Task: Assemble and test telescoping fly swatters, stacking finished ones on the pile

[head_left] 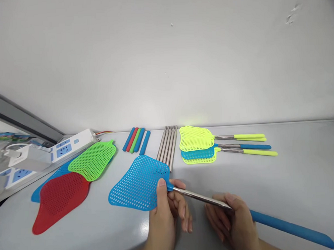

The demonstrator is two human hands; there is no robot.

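A blue fly swatter is held low over the grey table (296,171). My left hand (167,213) pinches the neck of its blue mesh head (140,183), thumb on top. Its metal rod (199,197) runs right into my right hand (234,221), whose fingers are closed round the joint where the rod meets the blue handle grip (293,228). The grip sticks out to the lower right.
Loose green (92,161), red (61,197) and blue mesh heads lie at left. Coloured grips (136,140) and several metal rods (168,145) lie at the back middle. Three finished swatters (201,145) are stacked at right. A white power strip (65,146) sits back left.
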